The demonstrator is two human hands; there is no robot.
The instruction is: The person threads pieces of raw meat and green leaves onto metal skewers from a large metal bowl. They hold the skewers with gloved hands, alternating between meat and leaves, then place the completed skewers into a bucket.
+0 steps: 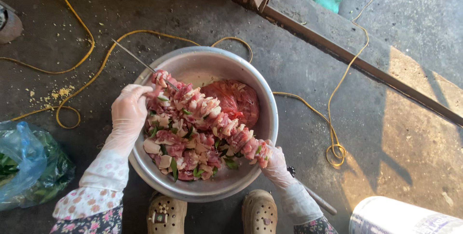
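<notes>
Gripping a loaded meat skewer (207, 113), both gloved hands close, perhaps loosely, over a metal bowl (263, 94).

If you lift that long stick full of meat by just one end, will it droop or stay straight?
The skewer would probably stay fairly straight: its bare tip looks like thin metal. It likely feels heavy, since meat is packed along almost its whole length, and both hands, left and right, support it over the bowl. The wet-looking pieces may be slippery.
</notes>
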